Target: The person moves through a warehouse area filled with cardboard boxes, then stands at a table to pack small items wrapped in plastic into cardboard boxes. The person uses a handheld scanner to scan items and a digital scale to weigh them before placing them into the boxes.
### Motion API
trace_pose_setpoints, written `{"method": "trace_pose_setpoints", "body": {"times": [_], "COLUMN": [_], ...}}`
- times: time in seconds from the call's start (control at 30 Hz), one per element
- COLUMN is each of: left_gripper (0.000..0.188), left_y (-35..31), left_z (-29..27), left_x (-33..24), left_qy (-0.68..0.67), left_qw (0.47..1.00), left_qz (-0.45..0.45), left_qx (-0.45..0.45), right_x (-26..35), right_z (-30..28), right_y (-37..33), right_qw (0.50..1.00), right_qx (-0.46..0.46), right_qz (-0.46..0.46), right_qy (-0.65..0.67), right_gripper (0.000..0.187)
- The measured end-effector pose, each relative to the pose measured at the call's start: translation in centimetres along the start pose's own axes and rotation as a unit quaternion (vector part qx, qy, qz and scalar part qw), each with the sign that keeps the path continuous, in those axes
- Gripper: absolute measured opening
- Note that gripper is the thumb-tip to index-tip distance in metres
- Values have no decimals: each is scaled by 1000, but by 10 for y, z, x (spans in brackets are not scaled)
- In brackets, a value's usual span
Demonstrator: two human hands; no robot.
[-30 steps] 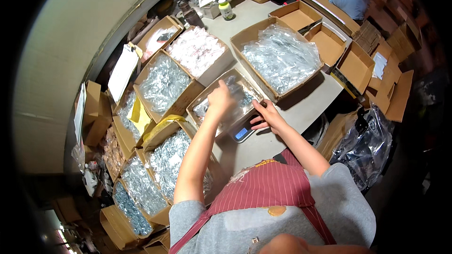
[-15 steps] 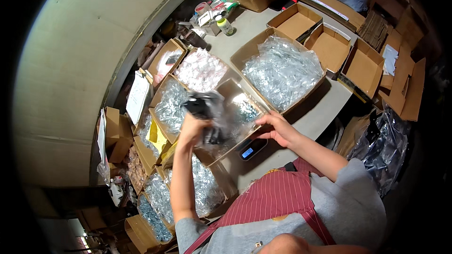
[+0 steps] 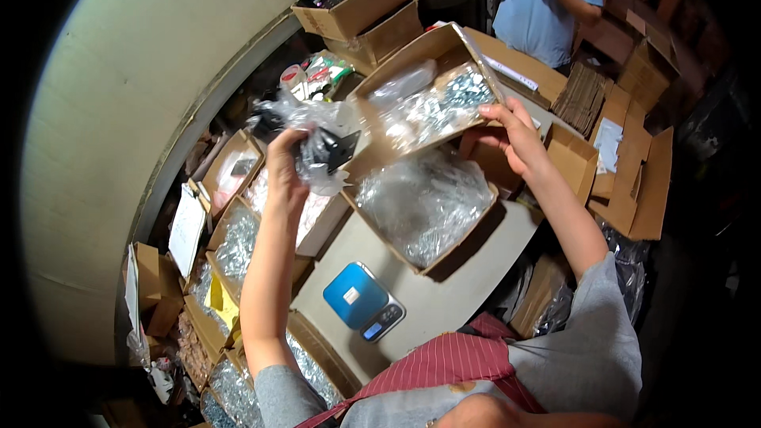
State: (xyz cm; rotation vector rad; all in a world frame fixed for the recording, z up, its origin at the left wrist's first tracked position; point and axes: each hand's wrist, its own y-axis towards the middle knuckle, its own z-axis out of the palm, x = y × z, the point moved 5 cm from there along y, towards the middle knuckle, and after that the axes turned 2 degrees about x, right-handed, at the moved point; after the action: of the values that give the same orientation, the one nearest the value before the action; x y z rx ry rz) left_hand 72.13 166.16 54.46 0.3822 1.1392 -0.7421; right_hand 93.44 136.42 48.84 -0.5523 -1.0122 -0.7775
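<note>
My left hand (image 3: 287, 160) is closed around a crinkled clear plastic bag (image 3: 323, 178) with black parts inside, blurred by motion. Beside it, my right hand (image 3: 517, 136) grips the right edge of a tilted cardboard box (image 3: 424, 54), thumb over the rim. Small shiny metal pieces (image 3: 468, 89) and clear plastic packets (image 3: 412, 83) lie in that box, which hangs above another carton (image 3: 428, 265) filled with clear plastic bags (image 3: 424, 206). Closer to me, a blue-topped digital scale (image 3: 355, 293) sits on the pale table with a small white square on its plate.
Boxes of clear packets (image 3: 238, 242) line the left side, near a white sheet (image 3: 187, 218). Stacked cartons (image 3: 357, 4) stand at the back. A person in a blue shirt (image 3: 539, 4) stands beyond the table. Open cardboard boxes (image 3: 572, 160) sit on the right.
The box held by my right hand has risen off the scale and moved away from me, uncovering the scale's blue plate. My left hand has moved up and left with the bag. The view has shifted.
</note>
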Motion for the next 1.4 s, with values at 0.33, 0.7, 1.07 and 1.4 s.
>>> {"method": "trace_pose_setpoints", "body": {"times": [0.33,0.7,1.07,1.4], "left_gripper": [15,11,71,85], "left_y": [142,164,231,173], "left_z": [31,51,171,72], "left_x": [122,163,271,218], "left_qy": [-37,0,565,560], "left_qw": [993,988,818,778], "left_qz": [-105,-153,-17,242], "left_qx": [33,23,109,149], "right_x": [-5,42,74,42], "right_z": [-27,-37,-108,-116], "right_y": [149,147,75,15], "right_qw": [704,706,683,945], "right_qx": [-30,-21,-245,-182], "right_qz": [-282,-312,-392,-226], "right_qy": [-652,-635,-566,-151], "right_gripper": [100,94,92,53]}}
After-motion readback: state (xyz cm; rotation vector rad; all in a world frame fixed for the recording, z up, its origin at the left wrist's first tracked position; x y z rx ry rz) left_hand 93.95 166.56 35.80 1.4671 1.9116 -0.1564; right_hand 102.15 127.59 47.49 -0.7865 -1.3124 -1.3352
